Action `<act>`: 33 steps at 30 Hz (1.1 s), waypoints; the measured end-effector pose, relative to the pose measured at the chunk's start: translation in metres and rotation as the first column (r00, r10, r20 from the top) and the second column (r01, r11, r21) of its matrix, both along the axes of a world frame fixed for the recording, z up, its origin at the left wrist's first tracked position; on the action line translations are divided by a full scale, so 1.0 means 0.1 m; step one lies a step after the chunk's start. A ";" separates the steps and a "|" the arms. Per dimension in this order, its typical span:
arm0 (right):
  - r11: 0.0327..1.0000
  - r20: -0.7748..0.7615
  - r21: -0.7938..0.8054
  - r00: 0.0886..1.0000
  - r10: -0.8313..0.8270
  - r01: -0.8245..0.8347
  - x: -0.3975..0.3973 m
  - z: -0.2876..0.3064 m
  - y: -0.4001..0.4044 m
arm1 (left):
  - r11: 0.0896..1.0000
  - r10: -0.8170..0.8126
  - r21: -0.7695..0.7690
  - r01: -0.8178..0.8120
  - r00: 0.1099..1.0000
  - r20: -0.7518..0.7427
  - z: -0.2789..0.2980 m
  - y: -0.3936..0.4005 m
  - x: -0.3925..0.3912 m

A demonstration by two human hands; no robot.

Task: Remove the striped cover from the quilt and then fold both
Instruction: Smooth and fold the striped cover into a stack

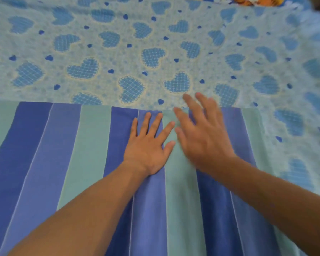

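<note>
**Across the far edge, both hands flat on the striped cover**

Near its far edge, the blue-and-green striped fabric cover (92, 163) lies flat over the heart-patterned bedsheet (118, 52), stripes running away from the person. Left hand (148, 145) presses it, fingers spread; right hand (201, 130), blurred and open, holds nothing and is nearer that edge.

Bed sheet (155, 43) pale blue, heart-patterned; colourful printed fabric (248, 0) at far edge

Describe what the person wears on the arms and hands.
Nothing shows on them. The left hand and right hand are bare, with no gloves, rings, watch or bracelets. Both forearms are bare to the picture's edge, with no sleeve in view.
</note>
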State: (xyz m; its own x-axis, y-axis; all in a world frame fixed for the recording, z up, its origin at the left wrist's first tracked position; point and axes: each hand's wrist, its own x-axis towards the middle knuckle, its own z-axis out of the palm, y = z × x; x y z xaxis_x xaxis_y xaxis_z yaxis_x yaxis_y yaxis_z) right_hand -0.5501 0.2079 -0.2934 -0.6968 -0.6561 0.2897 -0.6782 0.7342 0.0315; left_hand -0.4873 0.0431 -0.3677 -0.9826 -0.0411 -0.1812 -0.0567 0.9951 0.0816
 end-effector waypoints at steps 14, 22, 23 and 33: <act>0.958 0.216 0.287 0.974 -0.068 0.004 0.12 -0.37 1.14 | 0.996 0.061 -0.066 -0.054 0.991 0.121 0.12 0.14 -0.11; 0.899 0.144 0.072 0.888 -0.437 0.431 0.56 0.15 1.28 | 0.971 0.239 -0.003 -0.240 0.965 0.109 0.51 0.87 0.28; 0.954 0.166 0.035 0.939 -0.301 0.299 1.00 0.19 1.18 | 0.976 0.196 0.092 -0.199 0.980 0.047 0.56 1.00 0.54; 0.758 0.390 0.456 0.661 -0.641 0.466 1.78 0.20 3.08 | 0.992 -0.025 0.125 -0.027 0.917 0.399 0.92 1.00 2.76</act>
State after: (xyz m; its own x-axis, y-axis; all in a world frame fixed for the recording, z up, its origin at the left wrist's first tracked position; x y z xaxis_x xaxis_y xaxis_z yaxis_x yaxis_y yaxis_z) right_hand -0.3725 0.5154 -0.2732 -0.9368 -0.0856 -0.3392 -0.1247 0.9876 0.0952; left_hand -0.2115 0.1432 -0.2755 -0.8274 0.0070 -0.5615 -0.1112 0.9781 0.1761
